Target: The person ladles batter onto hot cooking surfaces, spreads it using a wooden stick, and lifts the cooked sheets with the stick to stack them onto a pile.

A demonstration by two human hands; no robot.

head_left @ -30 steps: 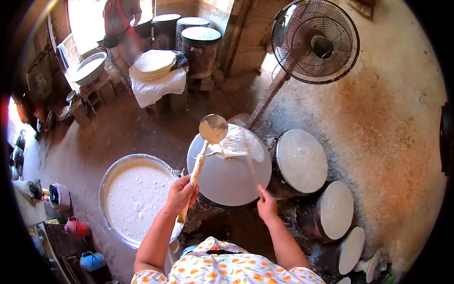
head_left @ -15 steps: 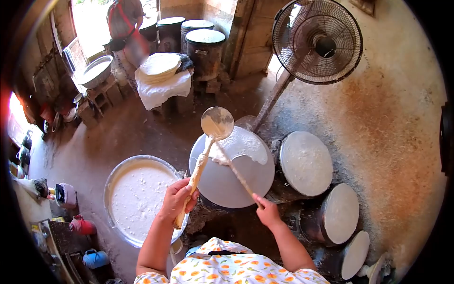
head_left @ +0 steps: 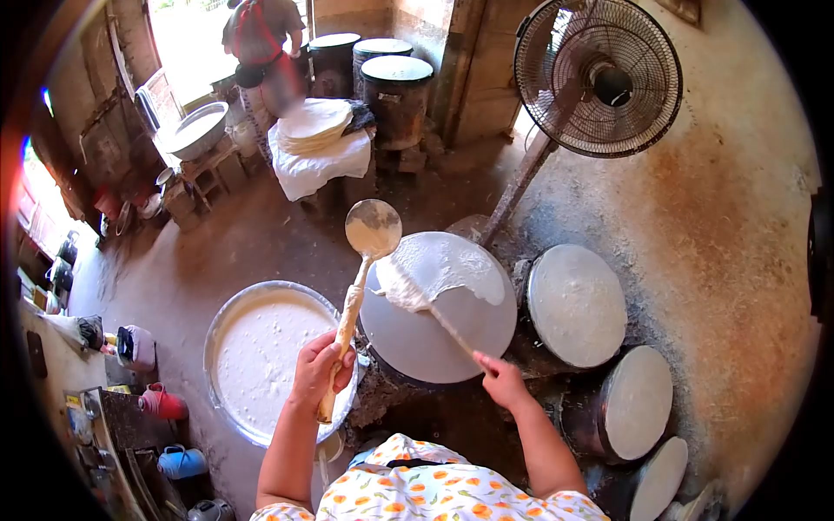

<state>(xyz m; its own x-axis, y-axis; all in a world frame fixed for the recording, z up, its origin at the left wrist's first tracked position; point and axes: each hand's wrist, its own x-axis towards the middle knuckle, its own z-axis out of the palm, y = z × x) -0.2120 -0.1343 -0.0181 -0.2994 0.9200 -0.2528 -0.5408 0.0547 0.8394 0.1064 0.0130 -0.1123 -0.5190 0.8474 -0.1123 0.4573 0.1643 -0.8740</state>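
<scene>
My left hand [head_left: 320, 373] is closed round the thick wooden handle of a ladle [head_left: 373, 230]. The ladle's batter-smeared round bowl is raised near the far left edge of a round griddle [head_left: 426, 352]. White batter [head_left: 452, 265] covers the far part of that griddle. In my right hand [head_left: 504, 382] is a thin wooden stick spreader [head_left: 452, 330], whose batter-coated head lies at the left edge of the batter layer. Left of the griddle stands a wide basin [head_left: 213, 395] of white batter, partly behind my left hand.
Several covered round griddles, including one nearby [head_left: 578, 304], curve along the right. A standing fan [head_left: 599, 78] rises behind them. At the back, a person [head_left: 261, 43] stands near a cloth-covered stand with stacked flat rounds [head_left: 313, 126]. Kettles [head_left: 181, 462] line the lower left.
The ladle has moved left, away from the spreader it was crossing. The spreader's head has come lower, with a lump of batter on it. My view has turned slightly left.
</scene>
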